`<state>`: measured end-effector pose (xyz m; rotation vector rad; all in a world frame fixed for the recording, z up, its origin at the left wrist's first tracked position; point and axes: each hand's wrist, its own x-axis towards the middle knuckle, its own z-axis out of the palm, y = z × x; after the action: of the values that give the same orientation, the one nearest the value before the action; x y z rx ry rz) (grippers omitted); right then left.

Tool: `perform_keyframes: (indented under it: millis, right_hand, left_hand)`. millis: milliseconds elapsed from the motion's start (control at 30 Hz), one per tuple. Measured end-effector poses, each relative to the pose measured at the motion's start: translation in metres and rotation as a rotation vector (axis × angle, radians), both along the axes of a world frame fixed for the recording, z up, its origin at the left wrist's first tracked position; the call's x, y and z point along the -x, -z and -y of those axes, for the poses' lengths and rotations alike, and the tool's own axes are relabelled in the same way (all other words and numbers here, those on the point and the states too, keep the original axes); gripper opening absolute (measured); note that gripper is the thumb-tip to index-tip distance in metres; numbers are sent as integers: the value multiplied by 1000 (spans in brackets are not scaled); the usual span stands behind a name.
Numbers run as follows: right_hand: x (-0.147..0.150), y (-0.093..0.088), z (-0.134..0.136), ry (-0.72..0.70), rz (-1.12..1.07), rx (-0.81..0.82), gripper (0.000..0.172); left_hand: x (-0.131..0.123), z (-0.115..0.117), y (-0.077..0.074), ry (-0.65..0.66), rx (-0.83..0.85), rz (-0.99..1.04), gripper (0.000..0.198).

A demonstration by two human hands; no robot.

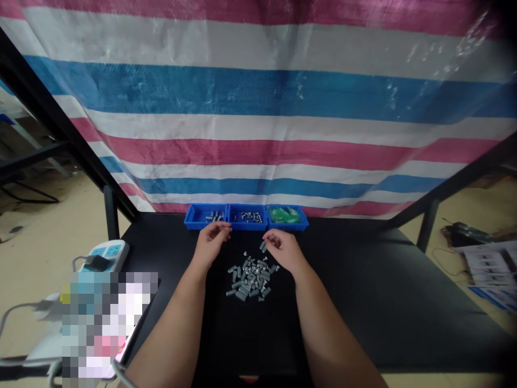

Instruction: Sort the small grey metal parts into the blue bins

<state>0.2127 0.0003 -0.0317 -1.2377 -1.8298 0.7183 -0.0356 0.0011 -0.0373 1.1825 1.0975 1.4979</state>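
Note:
My right hand (283, 248) pinches a small grey cylinder (263, 246) between thumb and fingers, just above the heap. My left hand (212, 241) is in front of the blue bins, its thumb and fingers drawn together. Whatever lies between those fingertips is too small to make out. Below and between both hands lies a heap of grey cylinders and small screws (251, 279) on the black table. Behind my left hand, the left blue bin (194, 216) has several grey cylinders in it. Small screws (252, 217) lie in the middle bin.
In the right blue bin (302, 221) are green packets (285, 215). A white power strip (121, 252) with a black plug and a blurred-out, lit device (121, 318) lie at the table's left edge. A striped sheet (262, 129) hangs behind the black table (363, 302), between dark frame bars.

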Motion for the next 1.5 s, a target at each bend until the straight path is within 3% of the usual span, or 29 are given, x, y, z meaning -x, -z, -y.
perform_keyframes:
  millis: [133, 267, 433, 567, 767, 900, 1067, 1233, 1367, 1500]
  right_hand:
    - [-11, -7, 7, -146, 168, 127, 13]
    - [-14, -2, 6, -179, 257, 216, 15]
    - [-11, 2, 3, -162, 339, 272, 14]
    - [-12, 1, 4, -146, 353, 274, 12]
    - [-21, -8, 5, -51, 361, 239, 11]
    - [-22, -10, 4, 23, 341, 202, 9]
    - [-19, 0, 0, 89, 312, 167, 7]
    - [-15, 4, -2, 99, 200, 81, 3]
    - [-7, 7, -2, 100, 35, 26, 5]
    - [6, 19, -9, 105, -171, 25, 14]
  left_hand:
    - [-3, 5, 3, 126, -115, -397, 18]
    - [-8, 9, 3, 259, -174, -707, 18]
    - [-26, 13, 5, 359, -228, -842, 26]
    - [-43, 14, 7, 384, -294, -1018, 34]
    - [-56, 15, 4, 392, -258, -1161, 41]
    - [-57, 14, 4, 304, -220, -1158, 41]
    - [-54, 8, 9, 145, -181, -1132, 24]
    - [-49, 6, 12, 84, -212, -1058, 15]
    - [-42, 5, 14, -32, -230, -828, 15]
    - [-30, -2, 17, -197, -46, -381, 18]
